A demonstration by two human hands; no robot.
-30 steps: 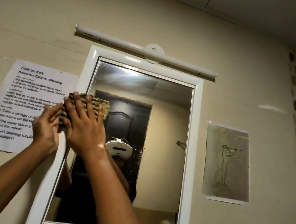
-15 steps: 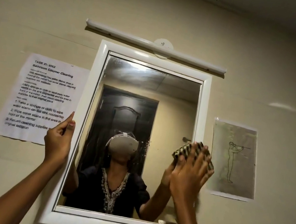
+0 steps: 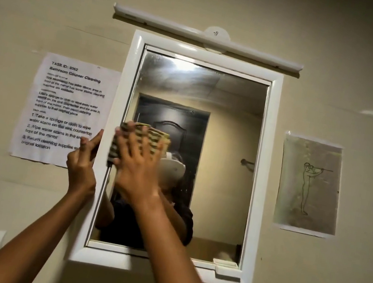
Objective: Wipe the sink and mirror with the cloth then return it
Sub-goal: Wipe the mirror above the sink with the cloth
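Flat right hand (image 3: 137,163), fingers spread straight (motion-blurred), pressing striped green-and-dark cloth (image 3: 156,138) on white-framed rectangular mirror (image 3: 228,148) at nine o'clock, left hand (image 3: 81,164), fingers straight, touching its frame.

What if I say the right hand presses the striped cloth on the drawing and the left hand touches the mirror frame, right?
No. The head view shows the right hand pressing the striped cloth on the mirror, not the drawing; the left hand touches the mirror frame.

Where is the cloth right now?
In the head view, the cloth is pressed on the left part of the mirror under the right hand, near the left hand.
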